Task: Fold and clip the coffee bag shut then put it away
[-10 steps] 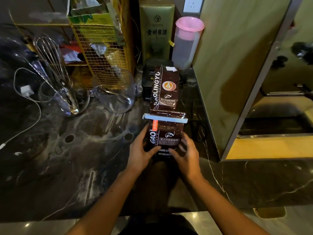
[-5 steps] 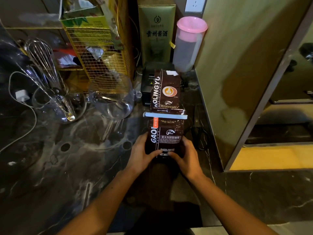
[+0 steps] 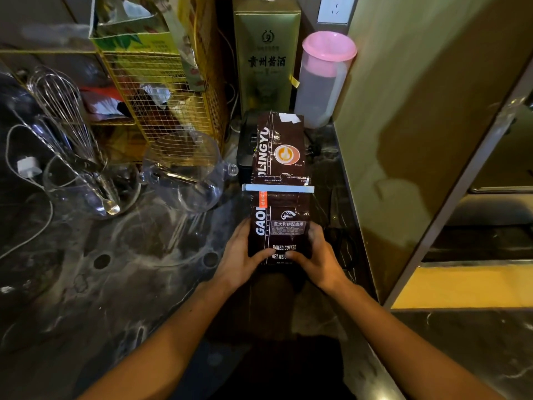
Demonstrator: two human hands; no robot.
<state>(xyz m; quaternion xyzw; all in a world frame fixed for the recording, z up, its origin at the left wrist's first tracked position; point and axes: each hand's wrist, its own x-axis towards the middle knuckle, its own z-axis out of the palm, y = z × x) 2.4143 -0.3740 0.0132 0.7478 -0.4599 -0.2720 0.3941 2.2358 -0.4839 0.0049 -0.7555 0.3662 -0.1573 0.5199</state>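
1. Nearest the camera, two bare forearms reached forward over the dark marbled worktop point(image 3: 86, 284).
2. The left hand point(image 3: 239, 255) was clamped on the left side of the coffee bag point(image 3: 278, 223), its thumb lying across the lower front near the printed text.
3. The right hand point(image 3: 320, 258) was clamped on the bag's right side, its thumb likewise on the lower front, so both hands held the bag between them with thumbs almost meeting.
4. The coffee bag stood in front of the person, near the right end of the worktop, just beside a tall olive-coloured panel point(image 3: 418, 125).
5. A pale clip point(image 3: 278, 188) lay straight across the bag about halfway up, gripping it from edge to edge.
6. Above the clip, the bag's upper part point(image 3: 281, 148) rose with its lettering upside down and a white label at the very top.
7. Left of the bag sat a clear glass jug point(image 3: 187, 174), and further left a glass bowl point(image 3: 86, 186) holding a wire whisk point(image 3: 63, 111).
8. A white cable with a plug point(image 3: 27, 167) trailed along the far left.
9. Behind the jug stood a yellow wire basket point(image 3: 167, 105) stuffed with packets.
10. Farthest back, a gold box point(image 3: 266, 59) with Chinese characters stood against the wall, with a pink-lidded plastic container point(image 3: 323, 79) to its right.
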